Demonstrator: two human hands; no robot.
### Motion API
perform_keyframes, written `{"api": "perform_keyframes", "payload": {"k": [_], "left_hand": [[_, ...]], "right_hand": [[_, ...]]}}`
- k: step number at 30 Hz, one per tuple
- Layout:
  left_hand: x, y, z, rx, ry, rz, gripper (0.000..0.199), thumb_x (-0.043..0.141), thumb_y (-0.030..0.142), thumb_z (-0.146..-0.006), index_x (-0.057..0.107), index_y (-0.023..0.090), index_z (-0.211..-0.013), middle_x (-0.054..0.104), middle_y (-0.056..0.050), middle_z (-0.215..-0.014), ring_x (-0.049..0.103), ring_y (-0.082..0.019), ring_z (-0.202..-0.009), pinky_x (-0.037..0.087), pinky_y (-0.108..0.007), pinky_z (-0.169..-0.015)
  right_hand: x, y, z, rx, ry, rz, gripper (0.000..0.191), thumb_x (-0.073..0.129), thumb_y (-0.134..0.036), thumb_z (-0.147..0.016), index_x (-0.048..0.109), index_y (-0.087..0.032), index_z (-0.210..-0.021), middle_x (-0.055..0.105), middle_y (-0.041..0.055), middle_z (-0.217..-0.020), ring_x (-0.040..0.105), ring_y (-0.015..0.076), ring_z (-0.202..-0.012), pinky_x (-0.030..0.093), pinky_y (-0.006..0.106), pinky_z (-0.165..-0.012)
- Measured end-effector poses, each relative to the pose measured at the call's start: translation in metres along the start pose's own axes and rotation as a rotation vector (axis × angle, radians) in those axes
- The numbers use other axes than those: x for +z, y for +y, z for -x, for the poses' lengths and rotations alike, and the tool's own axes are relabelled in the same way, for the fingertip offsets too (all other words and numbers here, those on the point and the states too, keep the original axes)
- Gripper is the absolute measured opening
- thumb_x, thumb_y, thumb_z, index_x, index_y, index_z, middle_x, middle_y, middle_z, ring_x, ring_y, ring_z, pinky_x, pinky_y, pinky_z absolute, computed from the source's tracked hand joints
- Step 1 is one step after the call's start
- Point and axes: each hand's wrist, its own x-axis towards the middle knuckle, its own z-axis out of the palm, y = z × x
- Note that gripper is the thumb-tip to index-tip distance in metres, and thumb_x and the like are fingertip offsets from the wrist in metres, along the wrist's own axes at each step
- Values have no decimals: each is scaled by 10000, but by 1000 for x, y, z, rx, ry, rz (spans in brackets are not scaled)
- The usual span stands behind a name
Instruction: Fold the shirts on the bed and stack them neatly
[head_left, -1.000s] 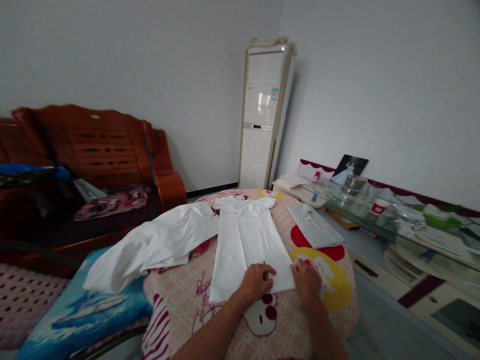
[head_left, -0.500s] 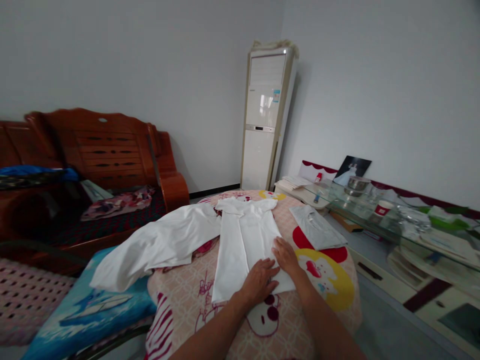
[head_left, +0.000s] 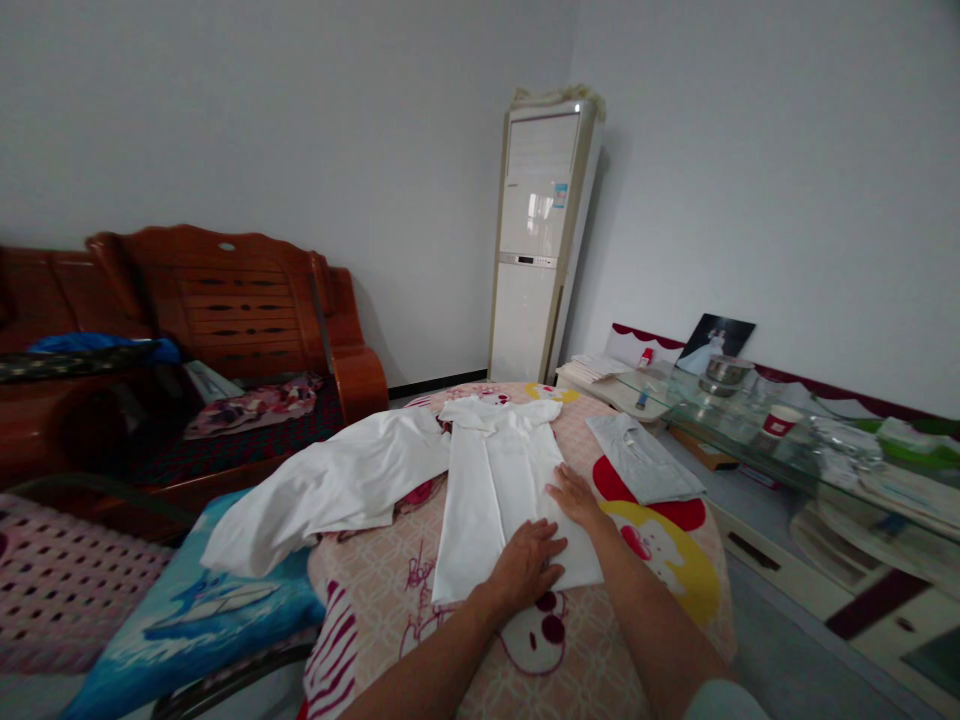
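Note:
A white shirt lies front down or folded inward on the round table, its sides turned in to make a long panel. My left hand rests flat near its lower end, fingers spread. Further up, at the shirt's right edge, my right hand lies with its fingers stretched over the cloth. Left of it a second white garment is loosely heaped, trailing over the table's edge. A folded grey shirt lies to the right.
A patterned pink cloth covers the table. At the left are a blue cushion, a pink woven basket and a wooden sofa. A glass-topped cabinet with a paper cup stands right; an air conditioner stands behind.
The view has shifted slightly, so everything appears a little further right. My right hand's fingers look a bit more spread on the shirt; my left hand stays near its lower end.

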Motion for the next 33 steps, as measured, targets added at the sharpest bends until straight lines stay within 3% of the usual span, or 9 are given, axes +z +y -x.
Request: {"api": "perform_keyframes", "payload": {"k": [6,10,15,18,21,24,26,29,33], "left_hand": [[-1,-1,-2,62,10,-12,409,588,317,-831,580,248,-1234,527,-94,-1349,445,-278,-1275,289,-483,-1093],[-4,2,-2,83,3,18,318,593,312,-826,630,251,-1136,573,-78,-1255,477,-264,-1227,301,-457,-1083],[-3,2,3,50,164,221,285,613,341,-822,670,218,-1073,616,-98,-1218,548,-241,-1154,387,-403,-1031],[-25,0,3,-17,275,365,237,573,329,-851,697,223,-1023,672,-66,-1136,614,-193,-1045,448,-321,-949],[-67,-5,6,-187,322,332,215,528,288,-858,712,178,-861,711,-48,-869,644,-154,-801,481,-252,-759],[-100,-12,16,-300,129,152,166,565,249,-790,689,164,-721,669,-20,-714,600,-141,-675,436,-230,-647],[-106,-16,28,-300,-64,65,108,597,242,-743,679,175,-721,657,-3,-715,589,-139,-671,421,-229,-646],[-94,-15,49,-254,-202,-52,203,674,265,-660,656,204,-853,654,-3,-870,595,-176,-804,433,-258,-730],[-75,-5,65,-225,-176,-179,382,665,216,-649,560,220,-1017,579,-43,-1110,531,-233,-1036,423,-320,-872]], "right_hand": [[12,-5,26,-120,191,-21,476,348,-327,-962,491,-99,-1354,467,158,-1417,400,258,-1335,347,423,-1079],[28,-6,45,-154,224,-87,419,396,-318,-941,565,-145,-1283,525,149,-1367,464,273,-1284,371,468,-1058],[18,-7,52,-166,337,-318,392,381,-320,-935,640,-149,-1175,639,137,-1221,565,244,-1173,426,452,-1020],[4,-10,65,-176,331,-438,345,446,-312,-898,685,-161,-1095,697,128,-1089,638,229,-1033,502,394,-921],[-11,-12,89,-135,216,-457,287,494,-237,-849,717,-186,-1022,721,106,-983,659,217,-925,524,358,-851],[-24,-10,114,-184,91,-452,253,525,-214,-827,724,-197,-981,718,92,-994,653,214,-925,516,351,-852],[-33,-8,127,-274,52,-434,250,556,-227,-817,715,-194,-1006,699,96,-1074,629,226,-1005,489,370,-907],[-47,-12,138,-331,-2,-332,314,587,-212,-789,693,-212,-1085,654,95,-1193,580,241,-1096,439,392,-970],[-65,-33,143,-327,-127,-150,397,555,-112,-743,685,-238,-1097,615,66,-1262,553,223,-1080,419,341,-951]]}}
